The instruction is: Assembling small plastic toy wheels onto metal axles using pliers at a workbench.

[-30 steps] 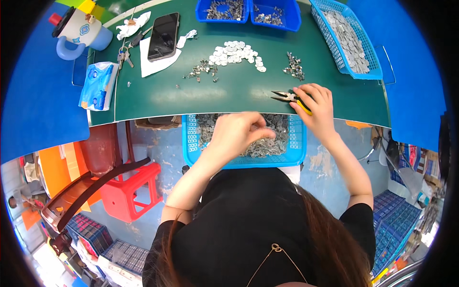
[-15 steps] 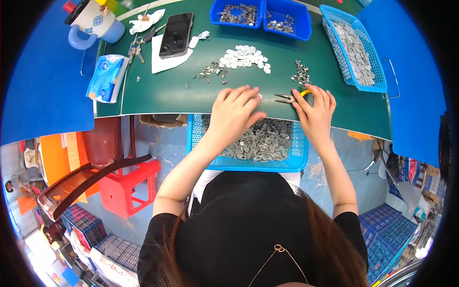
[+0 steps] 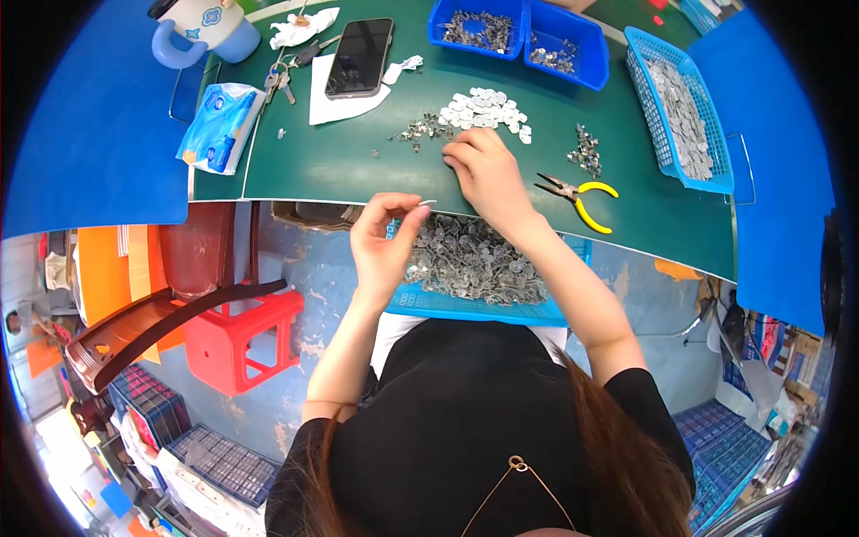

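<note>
Pinching one thin metal piece (image 3: 426, 203) at the table edge (image 3: 268, 199), its long axis left-right, the left hand (image 3: 383, 242) hovers over the lap basket (image 3: 465, 304); right hand (image 3: 488, 174) fingertips press together on white pieces (image 3: 479, 109); one pair of yellow-handled pliers (image 3: 577, 192) lies just beside.

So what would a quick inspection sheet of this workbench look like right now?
Surface: green mat, mostly open in the middle.
Job's things: white discs; small metal clips; lap basket of metal parts.
Clutter: phone, keys, tissue pack, mug, yellow pliers.
Hands: left hand pinches a small metal piece; right hand has its fingers at the discs.
Cables: nothing seen.
Surroundings: red stool, blue bins, crates.
</note>
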A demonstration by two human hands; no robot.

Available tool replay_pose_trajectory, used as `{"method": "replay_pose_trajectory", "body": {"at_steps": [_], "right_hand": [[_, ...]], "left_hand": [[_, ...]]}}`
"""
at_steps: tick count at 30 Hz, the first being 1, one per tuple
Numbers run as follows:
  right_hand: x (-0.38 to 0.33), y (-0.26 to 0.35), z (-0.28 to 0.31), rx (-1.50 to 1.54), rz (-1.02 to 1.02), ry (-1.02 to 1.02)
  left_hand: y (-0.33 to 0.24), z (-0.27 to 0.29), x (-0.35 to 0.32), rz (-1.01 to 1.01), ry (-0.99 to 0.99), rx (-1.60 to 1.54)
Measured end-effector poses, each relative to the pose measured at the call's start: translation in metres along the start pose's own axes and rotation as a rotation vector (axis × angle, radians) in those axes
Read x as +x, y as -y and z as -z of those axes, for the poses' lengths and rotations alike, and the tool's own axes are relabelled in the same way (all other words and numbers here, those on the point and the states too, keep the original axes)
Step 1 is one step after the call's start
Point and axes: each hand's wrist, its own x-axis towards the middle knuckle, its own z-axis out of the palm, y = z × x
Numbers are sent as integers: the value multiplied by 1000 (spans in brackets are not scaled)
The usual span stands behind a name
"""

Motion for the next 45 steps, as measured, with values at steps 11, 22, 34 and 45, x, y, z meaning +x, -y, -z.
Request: {"method": "replay_pose_trajectory", "body": {"at_steps": [11,22,34,45], "right_hand": [[-21,55,49,769,-494,-157],[-33,48,52,886,-567,-363],[-38,41,53,819,-540,-460],[-57,39,70,677,-390,-216]], "left_hand": [[-18,-35,21,249,-19,-525],[-39,-61,17,237,76,-417],[-44,-75,13,70,88,-251],[-31,-78,12,317,42,-621]]}}
